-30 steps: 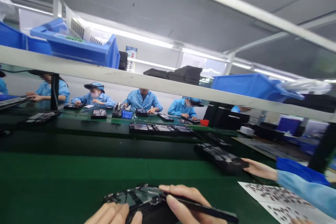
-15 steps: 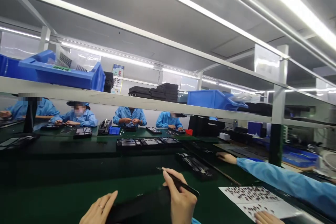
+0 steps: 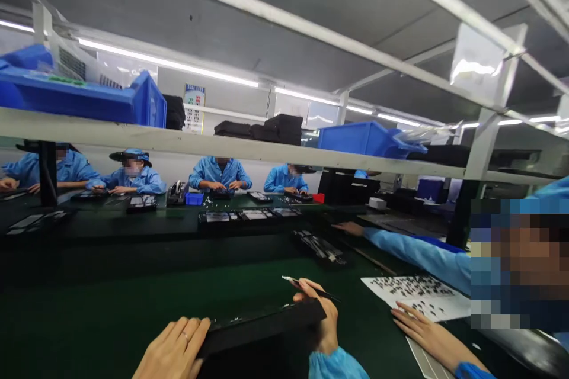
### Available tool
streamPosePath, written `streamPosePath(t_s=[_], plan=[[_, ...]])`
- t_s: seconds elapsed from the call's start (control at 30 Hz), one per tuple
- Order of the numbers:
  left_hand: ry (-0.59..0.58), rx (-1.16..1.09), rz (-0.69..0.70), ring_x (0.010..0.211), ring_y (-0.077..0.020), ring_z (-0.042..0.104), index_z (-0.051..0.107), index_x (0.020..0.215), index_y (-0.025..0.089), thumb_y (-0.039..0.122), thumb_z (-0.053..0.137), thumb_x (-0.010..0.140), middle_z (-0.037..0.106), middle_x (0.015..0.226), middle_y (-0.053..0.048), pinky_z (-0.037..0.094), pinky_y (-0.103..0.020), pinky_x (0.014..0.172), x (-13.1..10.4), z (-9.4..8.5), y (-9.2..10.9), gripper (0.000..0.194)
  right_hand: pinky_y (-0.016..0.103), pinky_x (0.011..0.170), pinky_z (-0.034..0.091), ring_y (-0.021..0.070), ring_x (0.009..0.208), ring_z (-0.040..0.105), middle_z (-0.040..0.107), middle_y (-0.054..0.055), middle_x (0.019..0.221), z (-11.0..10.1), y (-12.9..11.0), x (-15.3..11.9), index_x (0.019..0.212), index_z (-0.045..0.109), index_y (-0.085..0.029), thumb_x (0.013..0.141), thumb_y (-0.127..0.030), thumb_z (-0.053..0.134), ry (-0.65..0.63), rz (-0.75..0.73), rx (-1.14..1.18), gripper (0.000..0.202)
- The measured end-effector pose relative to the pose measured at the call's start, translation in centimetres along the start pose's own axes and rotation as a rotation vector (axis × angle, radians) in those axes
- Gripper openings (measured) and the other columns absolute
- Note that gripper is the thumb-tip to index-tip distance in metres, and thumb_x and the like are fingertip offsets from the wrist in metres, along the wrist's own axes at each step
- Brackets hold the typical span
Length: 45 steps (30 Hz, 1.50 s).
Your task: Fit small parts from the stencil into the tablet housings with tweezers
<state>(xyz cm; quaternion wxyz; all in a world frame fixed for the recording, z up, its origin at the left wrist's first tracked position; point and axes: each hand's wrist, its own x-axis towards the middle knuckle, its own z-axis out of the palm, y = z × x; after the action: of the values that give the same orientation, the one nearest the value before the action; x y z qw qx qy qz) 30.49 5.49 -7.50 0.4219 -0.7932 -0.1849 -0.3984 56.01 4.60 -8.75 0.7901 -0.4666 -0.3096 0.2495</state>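
Observation:
At the bottom centre a dark, flat tray-like piece (image 3: 267, 331) is tilted, its long edge facing me. My left hand (image 3: 173, 350), with a ring on one finger, grips its left end, fingers over the edge. Behind its right end, my right hand (image 3: 317, 314) pinches a thin dark tool with a pale tip (image 3: 290, 279), pointing left above the tray. Small light bits show along the tray's far edge. Whether my right hand also touches the tray is hidden.
A neighbour's hand (image 3: 427, 331) rests near a white sheet with small dark parts (image 3: 413, 290); their other arm (image 3: 409, 249) reaches over the table. Beyond lie a tray of strips (image 3: 317, 247) and several black trays (image 3: 242, 216). A shelf (image 3: 249, 148) with blue bins (image 3: 351, 137) crosses above.
The dark piece's right end now shows in front of my right hand, and the tool lies flatter. The neighbour has leaned into view at the right, with a hand further onto the table.

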Motion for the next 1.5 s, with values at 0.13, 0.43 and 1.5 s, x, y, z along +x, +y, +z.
streamPosePath(t_s=[0.13, 0.43, 1.5], plan=[[-0.174, -0.122, 0.054, 0.063, -0.0152, 0.059, 0.053, 0.088, 0.008, 0.0, 0.023, 0.082, 0.062, 0.071, -0.005, 0.046, -0.026, 0.059, 1.7, -2.3, 1.8, 0.032, 0.018, 0.043, 0.044, 0.006, 0.044, 0.052, 0.055, -0.005, 0.057, -2.1, 1.0, -0.4, 0.069, 0.056, -0.011, 0.084, -0.025, 0.053, -0.06, 0.199, -0.01, 0.021], [-0.452, -0.415, 0.043, 0.062, -0.0154, 0.051, 0.054, 0.083, 0.008, 0.007, 0.038, 0.081, 0.057, 0.073, -0.007, 0.044, -0.029, 0.058, 0.6, -4.1, 4.4, 0.016, 0.021, 0.073, 0.046, 0.0114, 0.067, 0.063, 0.066, -0.004, 0.061, -5.4, -6.6, -4.7, 0.057, 0.067, -0.02, 0.066, -0.02, 0.066, -0.145, 0.247, -0.015, 0.009], [-0.42, -0.494, -0.046, 0.075, -0.0192, 0.057, 0.052, 0.082, 0.011, 0.005, 0.031, 0.082, 0.063, 0.084, -0.009, 0.044, -0.04, 0.078, -2.6, -3.8, 9.2, 0.022, 0.019, 0.06, 0.048, 0.0144, 0.064, 0.063, 0.069, -0.001, 0.068, -4.7, -1.8, -17.2, 0.068, 0.07, -0.023, 0.068, -0.018, 0.066, -0.639, 0.576, -0.366, 0.007]])
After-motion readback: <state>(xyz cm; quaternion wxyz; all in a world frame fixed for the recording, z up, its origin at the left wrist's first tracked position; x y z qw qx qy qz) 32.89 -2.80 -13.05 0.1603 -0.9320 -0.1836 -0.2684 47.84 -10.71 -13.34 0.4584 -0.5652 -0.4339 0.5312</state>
